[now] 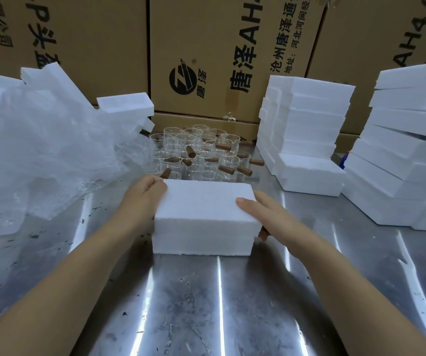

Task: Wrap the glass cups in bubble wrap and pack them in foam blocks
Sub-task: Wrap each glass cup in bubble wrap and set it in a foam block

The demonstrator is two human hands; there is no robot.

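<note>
Now the closed foam block (204,214) sits on the steel table (206,304), just in front of the person and between both hands. The left hand (145,195) curls its fingers round the far left corner. The right hand (265,214) lays its thumb flat on top, with the fingers running down the right end, where they are mostly hidden. A brown tip shows low by that end, perhaps a cup handle, though I cannot tell.

The block is probably very light, stiff and easily dented, so it is best held by the two ends with gentle, even pressure. The glass cups (199,152) behind it, with their brown handles, are fragile and slippery. Bubble wrap (47,155) is heaped at the left, and more foam stacks (307,124) stand at the right.

The cardboard boxes (206,60) behind read "唐泽", "AH4", "沧州唐泽通" and "地址: 河北河间经".
</note>
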